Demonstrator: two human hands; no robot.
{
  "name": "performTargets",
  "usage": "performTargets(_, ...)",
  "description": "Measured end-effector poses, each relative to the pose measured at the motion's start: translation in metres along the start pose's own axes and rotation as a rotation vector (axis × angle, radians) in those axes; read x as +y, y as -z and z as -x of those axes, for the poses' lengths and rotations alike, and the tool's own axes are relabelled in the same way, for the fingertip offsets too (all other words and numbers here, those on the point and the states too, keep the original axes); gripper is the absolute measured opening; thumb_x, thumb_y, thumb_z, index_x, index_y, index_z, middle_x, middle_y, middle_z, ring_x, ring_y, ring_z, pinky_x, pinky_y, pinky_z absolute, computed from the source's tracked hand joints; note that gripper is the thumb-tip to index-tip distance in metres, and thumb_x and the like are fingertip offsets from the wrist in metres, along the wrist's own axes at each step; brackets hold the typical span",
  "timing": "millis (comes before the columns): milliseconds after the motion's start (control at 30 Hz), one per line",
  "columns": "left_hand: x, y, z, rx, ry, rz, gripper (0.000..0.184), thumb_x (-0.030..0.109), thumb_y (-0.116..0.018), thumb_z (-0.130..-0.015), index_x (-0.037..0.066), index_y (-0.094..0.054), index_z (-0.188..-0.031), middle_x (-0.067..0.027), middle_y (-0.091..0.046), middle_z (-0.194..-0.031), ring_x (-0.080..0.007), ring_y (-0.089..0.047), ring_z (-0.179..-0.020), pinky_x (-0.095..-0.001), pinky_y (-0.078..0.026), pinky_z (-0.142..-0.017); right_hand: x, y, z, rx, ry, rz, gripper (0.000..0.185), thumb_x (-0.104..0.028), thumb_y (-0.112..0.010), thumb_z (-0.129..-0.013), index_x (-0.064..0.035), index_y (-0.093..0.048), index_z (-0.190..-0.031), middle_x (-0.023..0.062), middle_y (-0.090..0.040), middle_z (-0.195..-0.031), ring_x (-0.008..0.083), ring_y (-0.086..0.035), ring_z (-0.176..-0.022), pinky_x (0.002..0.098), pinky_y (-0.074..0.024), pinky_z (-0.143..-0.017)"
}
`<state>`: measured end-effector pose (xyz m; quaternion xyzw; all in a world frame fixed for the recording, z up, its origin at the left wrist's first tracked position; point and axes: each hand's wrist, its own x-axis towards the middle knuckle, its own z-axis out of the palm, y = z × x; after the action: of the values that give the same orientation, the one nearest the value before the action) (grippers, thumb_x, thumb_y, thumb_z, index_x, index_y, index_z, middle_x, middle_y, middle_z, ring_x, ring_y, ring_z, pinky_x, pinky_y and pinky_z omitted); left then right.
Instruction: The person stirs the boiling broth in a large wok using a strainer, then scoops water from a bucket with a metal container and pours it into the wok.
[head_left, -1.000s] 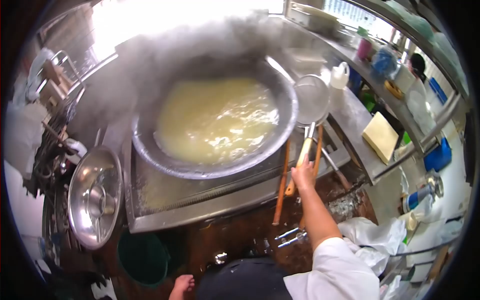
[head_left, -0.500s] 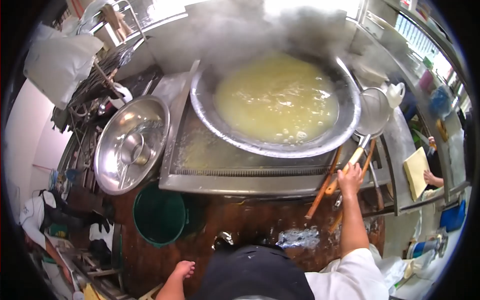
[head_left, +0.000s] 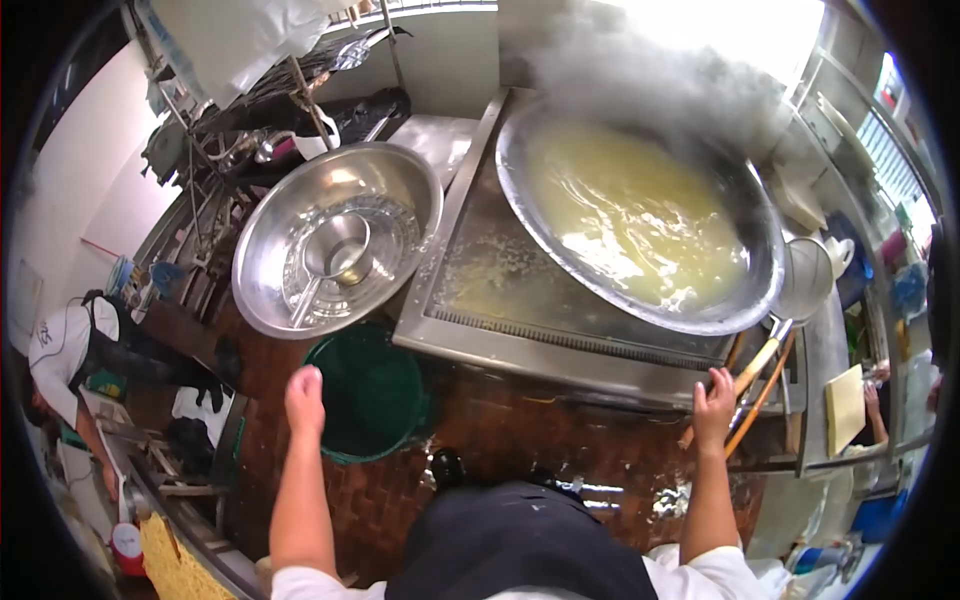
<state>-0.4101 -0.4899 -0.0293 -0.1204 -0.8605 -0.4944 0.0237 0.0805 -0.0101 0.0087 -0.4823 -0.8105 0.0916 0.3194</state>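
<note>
Steel stove (head_left: 600, 365) bears a wide, steaming pot (head_left: 520, 215).

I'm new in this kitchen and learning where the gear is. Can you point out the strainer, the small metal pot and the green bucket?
Strainer (head_left: 806, 280): head view, its mesh.
Small metal pot (head_left: 338, 246): head view, its inside.
Green bucket (head_left: 347, 425): head view, its inner wall.

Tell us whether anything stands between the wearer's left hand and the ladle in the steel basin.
Yes: the near rim of the steel basin stands between the left hand and the ladle, so the hand would probably need to pass over it. Nothing else visible blocks the way.
</note>
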Motion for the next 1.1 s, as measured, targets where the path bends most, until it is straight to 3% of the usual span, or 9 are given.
performTargets(100, 0.024, 0.013, -0.093, -0.021, -0.113, -0.371, 0.041, 0.033, -0.056, -0.089, -0.001, -0.06, -0.113, -0.0188, -0.06, -0.113, -0.0332, -0.057, -0.106, -0.0375, -0.042, -0.094, -0.036, 0.001, 0.035, -0.064, -0.017, -0.051, 0.031, -0.013, -0.066, -0.08, -0.0014, -0.06, -0.108, 0.0183, -0.059, -0.115, 0.0332, -0.054, -0.112, 0.0388, -0.0404, -0.098)
performTargets(233, -0.028, -0.012, -0.198, -0.205, 0.045, -0.491, 0.056, 0.039, -0.059, -0.084, -0.004, -0.055, -0.119, -0.0243, -0.057, -0.119, -0.0346, -0.052, -0.115, -0.0383, -0.039, -0.099, -0.087, 0.02, 0.093, -0.203, -0.282, -0.098, 0.027, -0.012, -0.066, -0.08, 0.0003, -0.063, -0.104, 0.0124, -0.066, -0.092, 0.0222, -0.064, -0.085, 0.0328, -0.0502, -0.078)
performTargets(267, -0.058, -0.026, -0.222, -0.19, 0.015, -0.462, 0.053, 0.035, -0.064, -0.081, -0.005, -0.056, -0.116, -0.0221, -0.064, -0.103, -0.0333, -0.063, -0.095, -0.0387, -0.048, -0.084, -0.087, 0.021, 0.112, -0.232, -0.316, -0.109, 0.027, -0.012, -0.066, -0.08, 0.0009, -0.063, -0.103, 0.0115, -0.066, -0.089, 0.0207, -0.064, -0.081, 0.0321, -0.0504, -0.076)
performTargets(300, -0.072, -0.031, -0.239, -0.217, 0.005, -0.445, 0.053, 0.035, -0.064, -0.081, -0.005, -0.056, -0.116, -0.0221, -0.064, -0.103, -0.0333, -0.063, -0.095, -0.0387, -0.048, -0.084, -0.087, 0.026, 0.128, -0.257, -0.354, -0.117, 0.027, -0.012, -0.067, -0.08, 0.0015, -0.063, -0.103, 0.0105, -0.066, -0.086, 0.0193, -0.064, -0.077, 0.0314, -0.0505, -0.073)
performTargets(367, -0.089, -0.051, -0.263, -0.656, 0.433, -0.079, 0.041, 0.031, -0.067, -0.08, 0.0, -0.06, -0.107, -0.0141, -0.066, -0.081, -0.0255, -0.065, -0.065, -0.0363, -0.052, -0.059, -0.082, 0.034, 0.166, -0.368, -0.572, -0.099, 0.026, -0.013, -0.068, -0.079, 0.0013, -0.064, -0.1, 0.0096, -0.067, -0.082, 0.0163, -0.063, -0.073, 0.0296, -0.0504, -0.068)
performTargets(400, -0.075, -0.052, -0.26, -0.71, 0.555, 0.011, 0.03, 0.028, -0.069, -0.079, 0.006, -0.06, -0.098, -0.0061, -0.061, -0.066, -0.0152, -0.056, -0.046, -0.0319, -0.045, -0.041, -0.09, 0.04, 0.18, -0.414, -0.604, -0.061, 0.026, -0.014, -0.069, -0.078, 0.0011, -0.064, -0.099, 0.0096, -0.068, -0.081, 0.0162, -0.063, -0.073, 0.0297, -0.0508, -0.068)
performTargets(500, -0.043, -0.06, -0.247, -0.847, 0.744, 0.357, 0.023, 0.017, -0.068, -0.078, 0.006, -0.058, -0.096, -0.0016, -0.053, -0.062, -0.0121, -0.05, -0.044, -0.027, -0.043, -0.04, -0.111, 0.051, 0.219, -0.469, -0.683, -0.039, 0.025, -0.014, -0.071, -0.079, -0.0002, -0.065, -0.098, 0.0083, -0.067, -0.08, 0.0142, -0.062, -0.069, 0.0288, -0.0513, -0.065)
performTargets(900, 0.069, -0.105, -0.315, -0.789, 0.113, 0.319, 0.02, 0.007, -0.067, -0.073, 0.006, -0.053, -0.086, -0.0023, -0.054, -0.064, -0.0114, -0.052, -0.049, -0.0272, -0.044, -0.042, -0.152, 0.025, 0.233, -0.61, -0.791, -0.048, 0.034, -0.023, -0.071, -0.079, 0.0006, -0.065, -0.103, 0.0124, -0.069, -0.093, 0.0197, -0.066, -0.084, 0.0317, -0.0516, -0.077)
performTargets(1100, 0.136, -0.141, -0.362, -0.602, -0.154, -0.15, 0.024, 0.008, -0.065, -0.068, -0.001, -0.055, -0.088, -0.0121, -0.059, -0.064, -0.0214, -0.059, -0.053, -0.0375, -0.046, -0.046, -0.144, 0.033, 0.263, -0.583, -0.849, -0.044, 0.034, -0.024, -0.071, -0.08, 0.0, -0.066, -0.103, 0.0118, -0.069, -0.094, 0.0194, -0.065, -0.085, 0.0317, -0.0513, -0.078)
